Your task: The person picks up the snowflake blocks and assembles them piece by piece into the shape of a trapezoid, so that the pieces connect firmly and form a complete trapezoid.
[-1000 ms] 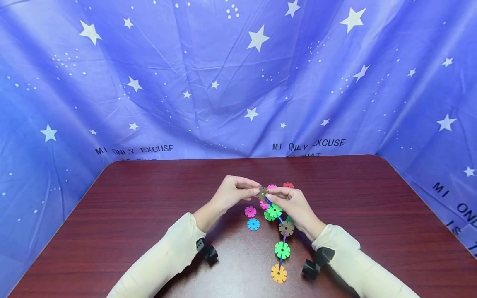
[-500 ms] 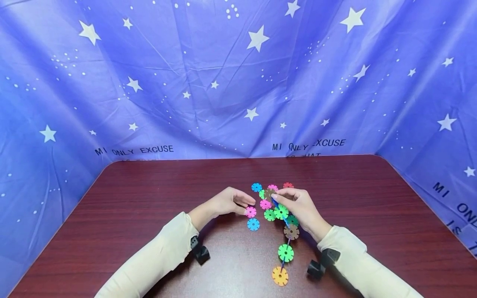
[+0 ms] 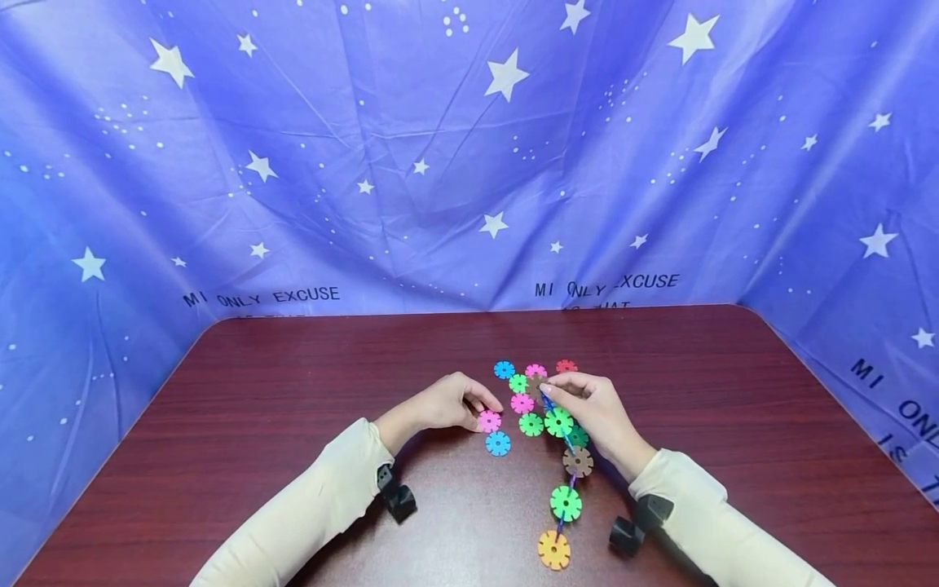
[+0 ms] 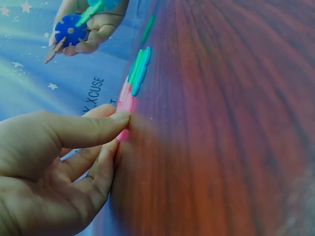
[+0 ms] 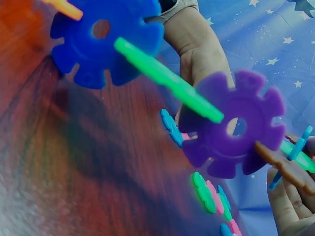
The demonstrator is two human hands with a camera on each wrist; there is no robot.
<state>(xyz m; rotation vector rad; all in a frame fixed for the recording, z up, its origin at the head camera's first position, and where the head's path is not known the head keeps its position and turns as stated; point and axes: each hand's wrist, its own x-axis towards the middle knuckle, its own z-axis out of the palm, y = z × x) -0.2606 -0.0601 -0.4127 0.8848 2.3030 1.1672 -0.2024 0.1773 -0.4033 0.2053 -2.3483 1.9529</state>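
In the head view my right hand (image 3: 597, 412) pinches the far end of a chain of interlocking notched plastic discs, near a brown disc (image 3: 536, 388). From there the chain runs toward me through a green disc (image 3: 558, 422), another brown one (image 3: 578, 462) and a second green one (image 3: 566, 504), ending in an orange disc (image 3: 553, 550). Blue and purple discs, such as this purple disc (image 5: 231, 140), slot crosswise between them. My left hand (image 3: 446, 401) has thumb and fingers at a loose pink disc (image 3: 489, 421); the left wrist view shows them pinching its edge.
Loose discs lie around the hands: a blue one (image 3: 498, 443) close below the left hand, a green one (image 3: 531, 424), a pink one (image 3: 522, 403), and a red one (image 3: 566, 366) farther back. The dark wooden table (image 3: 308, 367) meets a starry blue curtain (image 3: 411, 163).
My left hand has left the brown end of the chain and moved down and left to the pink disc, shifting it slightly. My right hand has drawn the chain a little right and toward me.
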